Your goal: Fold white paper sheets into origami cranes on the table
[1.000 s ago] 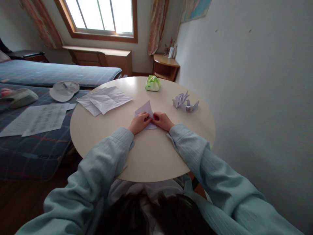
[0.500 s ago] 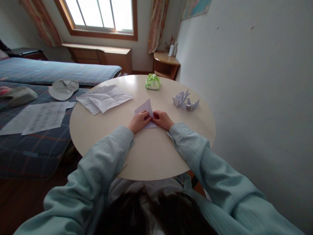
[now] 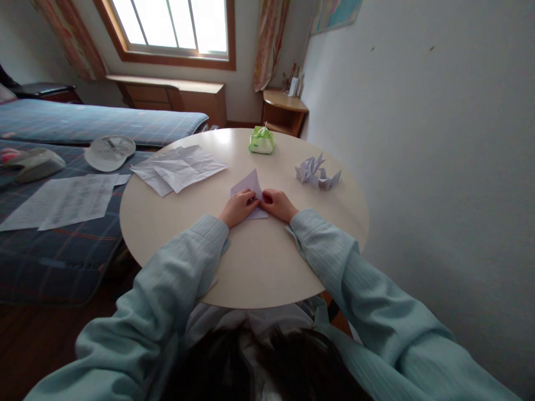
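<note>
A folded sheet of pale paper (image 3: 249,180) lies on the round table (image 3: 259,267), one corner pointing to the far side. From the left, my left hand (image 3: 239,207) grips the paper with curled fingers. My right hand (image 3: 277,204) pinches it from the right, its fingertips meeting those of the left hand. Both hands cover the middle of the sheet, so the fold under them is hidden. Folded paper figures (image 3: 309,168) stand to the right, beyond my right hand. Creased white sheets (image 3: 188,167) lie on the table's far left.
A green tissue pack (image 3: 261,140) sits near the table's far edge. On the bed (image 3: 62,262) at left are printed sheets (image 3: 77,197) and a white cap (image 3: 109,153). A white wall (image 3: 438,167) runs close along the right.
The two hands keep the same hold on the folded paper, with hardly any movement. The whole view has shifted very slightly.
</note>
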`<state>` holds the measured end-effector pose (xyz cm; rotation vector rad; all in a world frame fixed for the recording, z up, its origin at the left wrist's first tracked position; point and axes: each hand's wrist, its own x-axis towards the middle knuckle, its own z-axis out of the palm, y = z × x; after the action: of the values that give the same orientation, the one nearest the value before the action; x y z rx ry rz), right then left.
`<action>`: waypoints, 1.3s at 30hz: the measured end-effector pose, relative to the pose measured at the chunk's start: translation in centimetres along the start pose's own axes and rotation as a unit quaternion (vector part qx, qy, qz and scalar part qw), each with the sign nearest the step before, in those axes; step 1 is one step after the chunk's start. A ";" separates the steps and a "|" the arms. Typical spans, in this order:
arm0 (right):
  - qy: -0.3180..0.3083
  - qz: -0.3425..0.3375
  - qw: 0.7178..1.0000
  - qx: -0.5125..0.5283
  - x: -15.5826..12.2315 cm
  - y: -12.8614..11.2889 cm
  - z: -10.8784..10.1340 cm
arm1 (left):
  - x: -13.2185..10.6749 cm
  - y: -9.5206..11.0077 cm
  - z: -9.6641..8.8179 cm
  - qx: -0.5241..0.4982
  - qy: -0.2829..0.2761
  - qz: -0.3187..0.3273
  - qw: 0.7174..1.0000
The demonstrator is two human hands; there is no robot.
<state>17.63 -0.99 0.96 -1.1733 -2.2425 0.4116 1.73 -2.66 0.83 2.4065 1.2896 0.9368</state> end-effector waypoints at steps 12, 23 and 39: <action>-0.001 0.004 1.000 -0.005 0.0 -0.1 0.0 | 0.0 0.1 -0.2 -0.002 -0.002 0.001 1.000; -0.002 0.005 1.000 -0.005 0.0 0.1 0.0 | 0.0 0.2 -0.2 0.001 -0.005 0.000 1.000; -0.003 0.005 1.000 0.003 0.0 0.1 0.0 | 0.0 0.2 -0.2 0.001 -0.013 -0.003 1.000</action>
<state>17.67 -0.97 0.91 -1.1824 -2.2401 0.4274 1.68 -2.77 1.08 2.4066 1.2886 0.8994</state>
